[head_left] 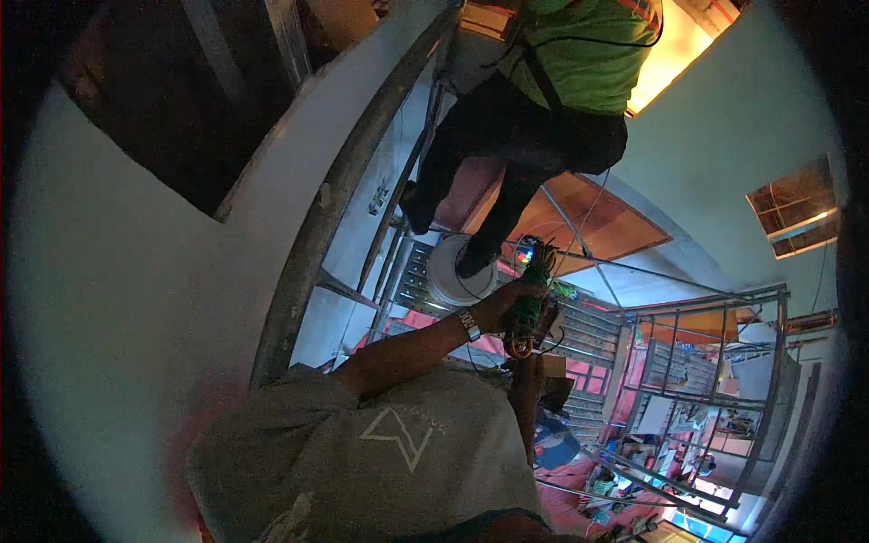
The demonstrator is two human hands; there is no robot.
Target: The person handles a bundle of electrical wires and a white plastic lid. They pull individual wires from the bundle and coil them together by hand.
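Observation:
My left hand, with a watch on its wrist, is closed round a bundle of green wire. Loose thin strands stick out at the bundle's top, and a yellowish-orange loop shows at its lower end. My right forearm rises close below the bundle. The right hand is mostly hidden behind the wire and in shadow, so its fingers cannot be made out. A thin dark wire curves beside it.
A co-worker in a green shirt stands above, one foot on an upturned white bucket. A thick pole runs along the left. Metal scaffolding stands at the right. Far below lies a cluttered pink floor. The ceiling has openings.

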